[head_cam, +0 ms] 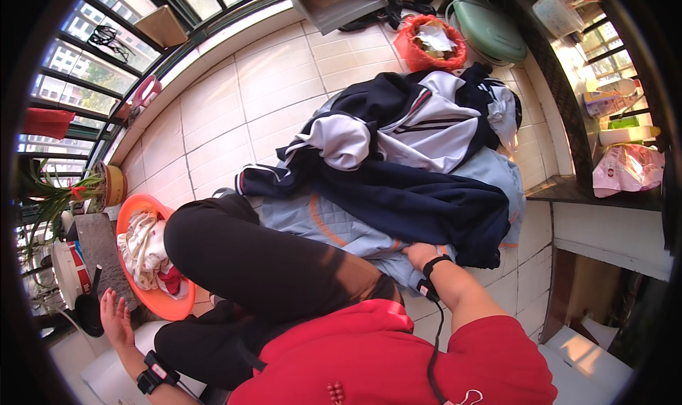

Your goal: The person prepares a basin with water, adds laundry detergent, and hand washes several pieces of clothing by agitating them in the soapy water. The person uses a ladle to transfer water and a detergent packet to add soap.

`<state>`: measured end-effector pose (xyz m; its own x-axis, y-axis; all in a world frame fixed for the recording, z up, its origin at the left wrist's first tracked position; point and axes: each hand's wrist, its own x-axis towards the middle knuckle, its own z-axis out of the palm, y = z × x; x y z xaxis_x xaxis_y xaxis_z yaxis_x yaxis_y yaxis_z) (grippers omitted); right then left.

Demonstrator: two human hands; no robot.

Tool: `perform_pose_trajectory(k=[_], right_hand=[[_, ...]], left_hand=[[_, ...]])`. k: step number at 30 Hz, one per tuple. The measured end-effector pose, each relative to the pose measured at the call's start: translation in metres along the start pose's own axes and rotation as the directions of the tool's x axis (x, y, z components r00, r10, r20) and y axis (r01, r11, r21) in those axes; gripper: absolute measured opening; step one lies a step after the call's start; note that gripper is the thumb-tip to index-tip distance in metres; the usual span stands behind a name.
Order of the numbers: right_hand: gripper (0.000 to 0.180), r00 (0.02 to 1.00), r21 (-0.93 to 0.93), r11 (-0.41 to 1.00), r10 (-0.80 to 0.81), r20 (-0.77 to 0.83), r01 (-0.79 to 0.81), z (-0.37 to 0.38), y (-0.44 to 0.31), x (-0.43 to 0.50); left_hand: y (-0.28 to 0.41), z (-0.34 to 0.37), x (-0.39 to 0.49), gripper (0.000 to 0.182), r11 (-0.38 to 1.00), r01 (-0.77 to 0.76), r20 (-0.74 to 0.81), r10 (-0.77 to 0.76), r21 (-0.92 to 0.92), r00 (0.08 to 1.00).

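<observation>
Low over the floor, my right hand [422,257] grips the near edge of a light blue quilted cloth [290,221] with orange trim; some of its fingers are hidden. Heaped on that cloth are a navy and white jacket [434,117] with striped trim and a navy garment [415,202], whose folds lie close to my right fingers. My left hand [116,320] is raised at the lower left, fingers apart, holding nothing. Nearest to it is an orange plastic basin [184,301] containing crumpled white printed cloth [139,245] and a red piece [170,282].
A red-bagged bin [410,45], a green lidded tub [487,29] and a grey dustpan [335,2] stand beyond the clothes. Bottles and a pink bag [628,170] sit on the right ledge. At left are a potted plant [112,186], a black pan [88,314] and barred windows.
</observation>
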<state>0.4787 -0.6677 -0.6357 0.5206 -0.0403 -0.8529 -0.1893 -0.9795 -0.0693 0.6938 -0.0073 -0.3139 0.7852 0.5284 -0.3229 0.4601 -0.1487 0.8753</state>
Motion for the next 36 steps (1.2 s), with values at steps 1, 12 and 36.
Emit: perform_pose_trajectory(k=[1,12,36], right_hand=[[0.036,1.0,0.015,1.0,0.022,0.009,-0.022,-0.006,-0.008,-0.002],[0.066,0.982,-0.379,0.911,-0.186,-0.023,0.164,-0.054,-0.115,0.028],[0.044,0.991,-0.026,0.992,-0.124,-0.059,0.122,-0.046,-0.101,0.093]], left_hand=[[0.0,0.003,0.002,0.034,1.0,-0.003,0.01,0.003,0.01,1.0],[-0.009,-0.038,0.082,0.028,0.966,0.129,-0.029,-0.125,0.223,0.992],[-0.012,-0.078,0.128,0.03,0.938,0.162,-0.045,-0.156,0.307,0.987]])
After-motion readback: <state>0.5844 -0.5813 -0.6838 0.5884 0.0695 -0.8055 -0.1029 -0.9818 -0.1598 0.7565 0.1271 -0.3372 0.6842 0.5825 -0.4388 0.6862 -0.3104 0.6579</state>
